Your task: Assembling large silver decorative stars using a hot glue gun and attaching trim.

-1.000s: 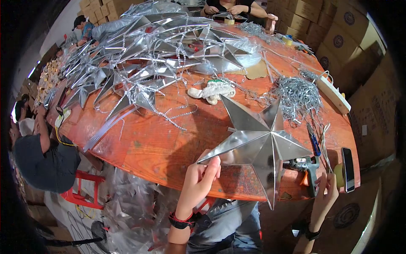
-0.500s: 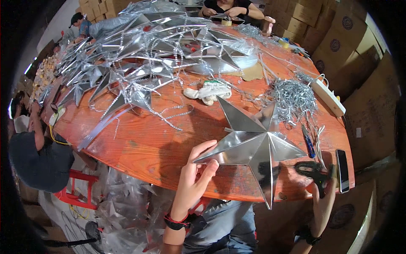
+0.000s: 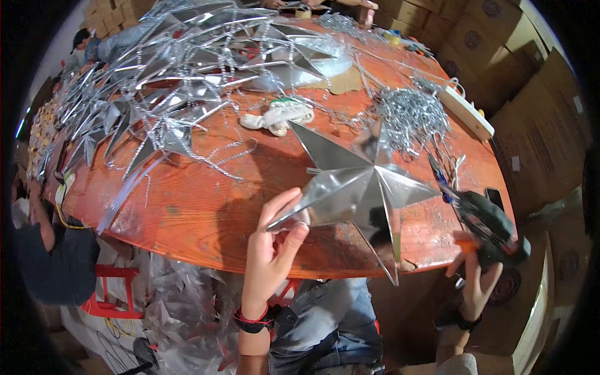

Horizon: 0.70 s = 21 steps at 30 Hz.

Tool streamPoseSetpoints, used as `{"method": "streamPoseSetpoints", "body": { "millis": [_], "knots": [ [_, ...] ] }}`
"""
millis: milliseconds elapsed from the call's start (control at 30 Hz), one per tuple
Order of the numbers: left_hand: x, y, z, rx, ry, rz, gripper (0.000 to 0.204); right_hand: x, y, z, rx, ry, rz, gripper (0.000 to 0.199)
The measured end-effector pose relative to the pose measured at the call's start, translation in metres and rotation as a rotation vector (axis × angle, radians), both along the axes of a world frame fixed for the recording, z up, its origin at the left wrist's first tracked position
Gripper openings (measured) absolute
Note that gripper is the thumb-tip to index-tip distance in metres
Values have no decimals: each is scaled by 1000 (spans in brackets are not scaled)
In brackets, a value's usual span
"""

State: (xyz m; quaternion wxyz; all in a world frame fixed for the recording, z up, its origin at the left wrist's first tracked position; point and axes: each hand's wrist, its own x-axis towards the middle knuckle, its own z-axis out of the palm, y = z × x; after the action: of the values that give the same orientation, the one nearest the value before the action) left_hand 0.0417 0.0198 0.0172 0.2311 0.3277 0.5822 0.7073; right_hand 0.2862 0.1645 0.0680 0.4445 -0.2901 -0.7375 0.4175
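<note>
A shiny silver foil star (image 3: 350,197) is held up over the near edge of the table. My left hand (image 3: 269,256) pinches its left point, thumb on the near side and fingers beyond. To the right, my right hand (image 3: 478,281) has its fingers on a dark glue gun (image 3: 490,225) with an orange trigger. The gun is tilted and blurred, its nozzle pointing up and left towards the star's right point. Part of the grip behind my fingers is hidden.
Many silver stars with tinsel strings (image 3: 187,75) pile up at the far left. Beyond my star lie white gloves (image 3: 278,117), a silver tinsel heap (image 3: 412,119) and a white power strip (image 3: 465,112). A phone (image 3: 494,199) lies right. People sit left and across; cartons (image 3: 544,137) line the right.
My right hand has lifted the glue gun and turned it, nozzle towards the star. The left hand still holds the star; the whole view has shifted a little.
</note>
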Motion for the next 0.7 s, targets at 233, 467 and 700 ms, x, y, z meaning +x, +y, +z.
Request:
{"method": "streamPoseSetpoints", "body": {
  "millis": [233,467,700],
  "knots": [
    [-1,-3,-7,33,-3,17,41,-19,21,-18,148,-243,65,33],
    [-1,-5,-8,5,-53,-15,41,-47,24,-4,164,-180,112,21],
    [-1,-6,-6,-30,-40,10,42,-51,30,-4,317,-284,100,20]
  ]
}}
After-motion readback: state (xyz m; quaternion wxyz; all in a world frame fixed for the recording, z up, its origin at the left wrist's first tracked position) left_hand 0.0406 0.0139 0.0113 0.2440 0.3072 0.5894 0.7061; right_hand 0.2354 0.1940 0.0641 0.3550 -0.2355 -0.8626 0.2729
